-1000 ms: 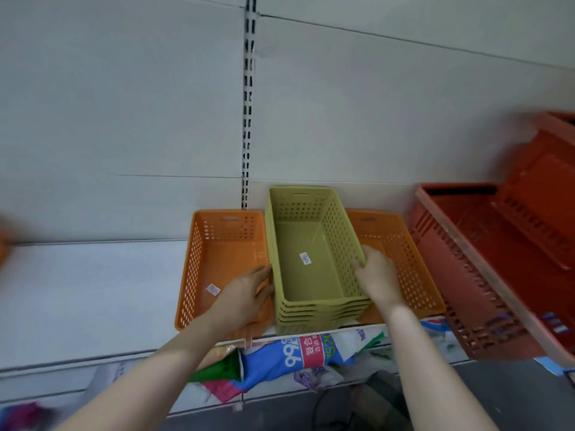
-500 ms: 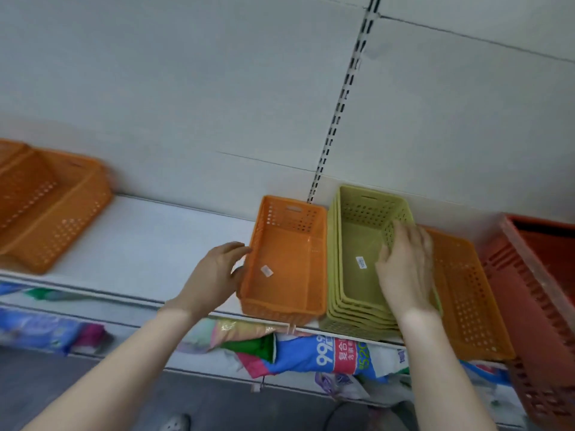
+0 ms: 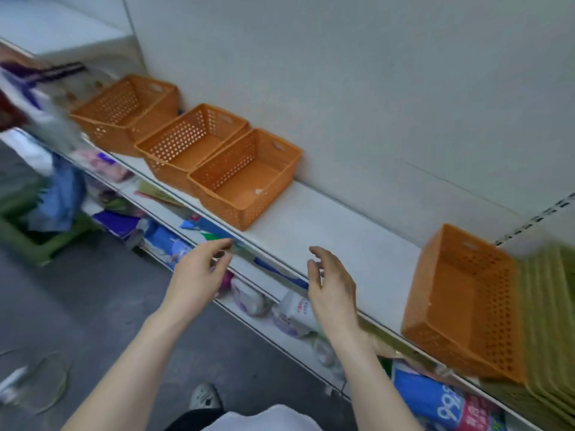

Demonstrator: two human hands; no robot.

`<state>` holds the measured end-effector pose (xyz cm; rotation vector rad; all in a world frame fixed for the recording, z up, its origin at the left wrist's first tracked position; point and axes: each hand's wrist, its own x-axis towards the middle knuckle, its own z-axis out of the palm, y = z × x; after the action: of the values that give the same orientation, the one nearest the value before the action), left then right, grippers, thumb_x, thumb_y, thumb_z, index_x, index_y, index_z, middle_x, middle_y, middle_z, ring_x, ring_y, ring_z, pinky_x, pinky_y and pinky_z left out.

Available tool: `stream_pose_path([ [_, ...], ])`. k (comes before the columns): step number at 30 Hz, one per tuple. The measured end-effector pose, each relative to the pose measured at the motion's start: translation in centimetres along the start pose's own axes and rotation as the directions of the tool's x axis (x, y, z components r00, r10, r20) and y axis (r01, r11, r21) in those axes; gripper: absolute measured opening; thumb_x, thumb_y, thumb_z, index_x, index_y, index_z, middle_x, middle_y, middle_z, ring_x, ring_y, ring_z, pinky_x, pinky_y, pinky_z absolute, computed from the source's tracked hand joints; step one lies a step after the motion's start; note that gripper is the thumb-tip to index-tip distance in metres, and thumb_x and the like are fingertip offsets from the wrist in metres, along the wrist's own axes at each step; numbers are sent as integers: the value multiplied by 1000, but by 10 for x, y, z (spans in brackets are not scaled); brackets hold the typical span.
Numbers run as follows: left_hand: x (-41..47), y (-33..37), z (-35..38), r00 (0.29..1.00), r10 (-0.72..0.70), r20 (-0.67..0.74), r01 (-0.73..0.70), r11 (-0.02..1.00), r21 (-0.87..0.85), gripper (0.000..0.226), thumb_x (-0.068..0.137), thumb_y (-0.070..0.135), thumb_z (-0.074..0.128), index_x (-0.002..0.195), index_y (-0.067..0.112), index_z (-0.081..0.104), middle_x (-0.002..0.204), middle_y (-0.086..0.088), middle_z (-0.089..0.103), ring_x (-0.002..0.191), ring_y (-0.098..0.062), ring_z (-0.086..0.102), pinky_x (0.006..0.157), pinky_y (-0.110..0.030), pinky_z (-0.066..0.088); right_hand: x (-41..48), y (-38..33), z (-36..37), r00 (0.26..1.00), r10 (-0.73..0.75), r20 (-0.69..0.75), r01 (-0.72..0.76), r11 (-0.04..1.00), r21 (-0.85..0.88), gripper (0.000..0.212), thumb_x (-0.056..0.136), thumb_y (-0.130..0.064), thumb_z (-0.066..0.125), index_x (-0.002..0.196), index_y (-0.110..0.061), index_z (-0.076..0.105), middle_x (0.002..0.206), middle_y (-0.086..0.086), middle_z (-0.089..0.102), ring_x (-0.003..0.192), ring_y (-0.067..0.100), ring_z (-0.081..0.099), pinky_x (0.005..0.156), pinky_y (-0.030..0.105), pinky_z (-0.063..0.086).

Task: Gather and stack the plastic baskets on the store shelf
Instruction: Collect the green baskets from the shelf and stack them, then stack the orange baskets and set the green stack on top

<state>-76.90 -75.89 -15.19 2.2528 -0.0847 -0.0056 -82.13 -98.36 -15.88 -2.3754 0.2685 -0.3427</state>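
Note:
Three orange perforated baskets stand in a row on the white shelf (image 3: pixel 326 231): the nearest orange basket (image 3: pixel 245 178), a middle orange basket (image 3: pixel 193 141) and a far orange basket (image 3: pixel 124 110). At the right, another orange basket (image 3: pixel 466 303) sits beside a stack of green baskets (image 3: pixel 550 312) cut off by the frame edge. My left hand (image 3: pixel 199 272) and my right hand (image 3: pixel 333 284) hover in front of the shelf edge, fingers apart, holding nothing, between the two groups of baskets.
Packaged goods (image 3: pixel 292 309) fill the lower shelf below. A green crate (image 3: pixel 34 234) stands on the grey floor at the left. Blurred hanging items (image 3: pixel 37 98) crowd the far left. The white back wall (image 3: pixel 342 88) rises behind the baskets.
Both hands have let go of the orange and green baskets at the right. The view has swung left, bringing three more orange baskets into sight.

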Motion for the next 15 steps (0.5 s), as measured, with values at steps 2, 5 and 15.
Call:
stream_pose_path([
  [2,8,-30,-38,998,-48,-44,47,999,-8,29,92,17,61,120,24,67,111,8,69,94,-13,66,88,-33,52,10,-35,44,998,2,65,-4,999,36,42,94,-32,41,125,-14,63,115,6,70,103,25,65,86,34,50],
  [5,26,-75,-91,989,-94,-111,97,995,20,31,91,18,62,120,26,67,109,9,69,88,-6,66,88,-34,52,31,-86,102,991,-59,123,49,995,81,46,93,-34,41,128,-13,61,117,8,70,104,28,65,87,34,47],
  [15,135,-160,-213,955,-121,-269,146,987,72,36,89,16,64,124,23,64,109,6,65,94,-12,64,86,-27,47,188,-227,224,940,-286,185,279,958,65,40,101,-25,48,139,-14,51,132,7,62,121,25,56,99,35,43],
])
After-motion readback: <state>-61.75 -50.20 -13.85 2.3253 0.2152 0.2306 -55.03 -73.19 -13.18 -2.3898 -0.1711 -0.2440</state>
